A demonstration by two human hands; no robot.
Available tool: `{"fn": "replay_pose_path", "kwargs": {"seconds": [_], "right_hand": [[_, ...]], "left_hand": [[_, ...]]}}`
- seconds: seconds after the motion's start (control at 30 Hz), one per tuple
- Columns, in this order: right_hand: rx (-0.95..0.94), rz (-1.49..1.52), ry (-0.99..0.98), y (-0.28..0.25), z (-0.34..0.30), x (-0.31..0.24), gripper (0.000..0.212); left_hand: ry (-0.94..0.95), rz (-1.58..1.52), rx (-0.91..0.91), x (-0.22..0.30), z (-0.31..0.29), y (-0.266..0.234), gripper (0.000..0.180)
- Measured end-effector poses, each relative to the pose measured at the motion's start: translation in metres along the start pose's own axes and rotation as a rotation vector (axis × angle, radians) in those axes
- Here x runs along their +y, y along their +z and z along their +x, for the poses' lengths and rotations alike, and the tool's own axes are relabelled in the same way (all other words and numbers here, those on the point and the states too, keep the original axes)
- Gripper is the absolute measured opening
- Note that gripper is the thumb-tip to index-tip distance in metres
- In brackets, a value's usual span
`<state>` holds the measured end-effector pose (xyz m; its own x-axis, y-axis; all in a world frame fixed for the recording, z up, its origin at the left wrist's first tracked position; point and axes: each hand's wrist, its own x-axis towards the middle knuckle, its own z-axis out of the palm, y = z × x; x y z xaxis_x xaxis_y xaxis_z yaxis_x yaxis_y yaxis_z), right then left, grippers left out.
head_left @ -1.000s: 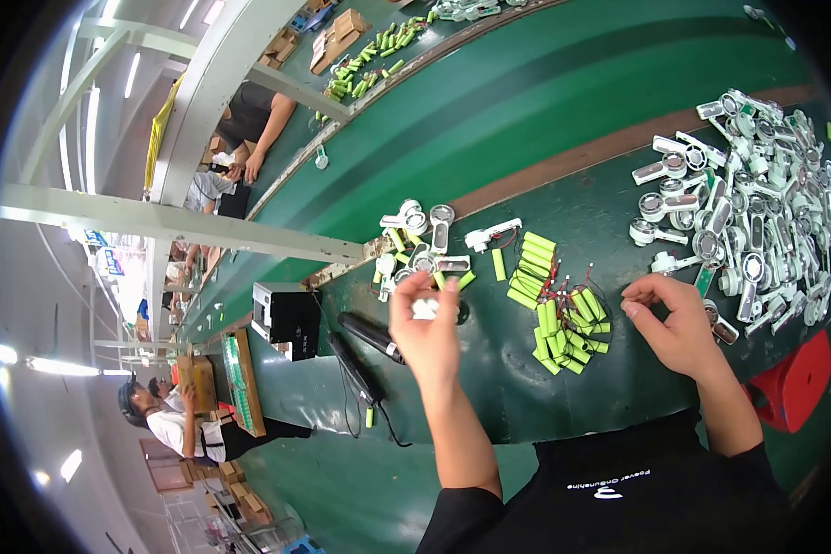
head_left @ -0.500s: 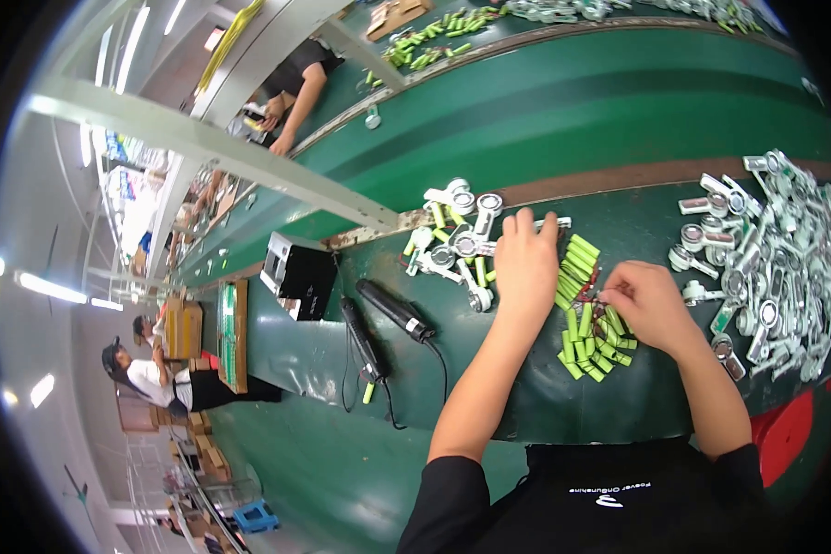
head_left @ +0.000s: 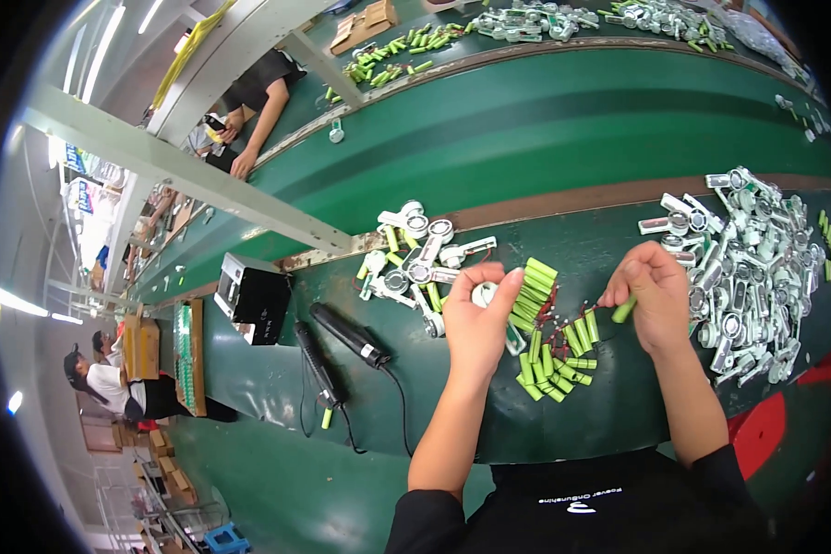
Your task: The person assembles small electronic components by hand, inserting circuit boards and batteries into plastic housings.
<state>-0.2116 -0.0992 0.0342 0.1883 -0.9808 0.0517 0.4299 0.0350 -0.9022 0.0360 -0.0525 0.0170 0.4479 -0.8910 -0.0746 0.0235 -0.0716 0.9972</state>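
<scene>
A dark green bench (head_left: 609,425) ran beneath both arms, beside a wide green belt (head_left: 563,120). The right hand (head_left: 660,305) had its thumb and fingers closed in a pinch on one green cell (head_left: 624,309), which pointed down and to the left, above the bench. The left hand (head_left: 471,323) was half curled around a white piece (head_left: 484,295), its round face showing between thumb and fingers; how firmly it was gripped, I could not tell. Between the hands lay a pile of green cells (head_left: 547,358), some side by side in a slanting row, others bunched nearer the person, with thin red wires tangled among them. Just left of the left hand sat a small cluster of white units (head_left: 422,270) with round heads and long handles, a few green cells mixed in. To the right of the right hand spread a large heap of similar units (head_left: 739,286). Farther left, two black corded tools (head_left: 351,334) lay near a black box (head_left: 263,305). A red stool (head_left: 757,434) stood below the bench's right end. Beyond the belt, a co-worker's arm (head_left: 266,129) reached over another bench, and at far left a person stood by a carton (head_left: 141,349).
</scene>
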Motion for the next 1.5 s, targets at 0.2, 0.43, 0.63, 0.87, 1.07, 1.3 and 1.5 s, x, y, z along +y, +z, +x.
{"fn": "replay_pose_path", "kwargs": {"seconds": [0.2,0.43,0.63,0.87,1.07,1.3,1.5], "right_hand": [[-0.134,-0.108,0.304,-0.001,-0.010,-0.005,0.020],[-0.270,-0.208,0.351,-0.003,-0.029,-0.017,0.022],[-0.262,-0.356,0.280,0.020,-0.036,-0.021,0.012],[-0.325,-0.585,0.122,0.029,-0.039,-0.018,0.008],[-0.390,-0.666,0.066,0.048,-0.046,-0.019,0.009],[-0.489,-0.754,-0.013,0.060,-0.056,-0.014,0.009],[-0.544,-0.818,-0.011,0.065,-0.060,-0.016,0.009]], "left_hand": [[-0.298,-0.424,-0.310,0.005,-0.028,0.006,0.028],[-0.344,-0.437,-0.217,0.006,-0.032,0.016,0.040],[-0.277,-0.471,-0.336,-0.005,-0.036,0.006,0.023],[-0.161,-0.534,-0.476,-0.005,-0.039,0.008,0.060],[-0.163,-0.574,-0.429,-0.001,-0.044,0.014,0.060],[-0.127,-0.513,-0.397,-0.002,-0.048,0.015,0.058],[-0.029,-0.412,-0.348,0.001,-0.051,0.015,0.056]]}}
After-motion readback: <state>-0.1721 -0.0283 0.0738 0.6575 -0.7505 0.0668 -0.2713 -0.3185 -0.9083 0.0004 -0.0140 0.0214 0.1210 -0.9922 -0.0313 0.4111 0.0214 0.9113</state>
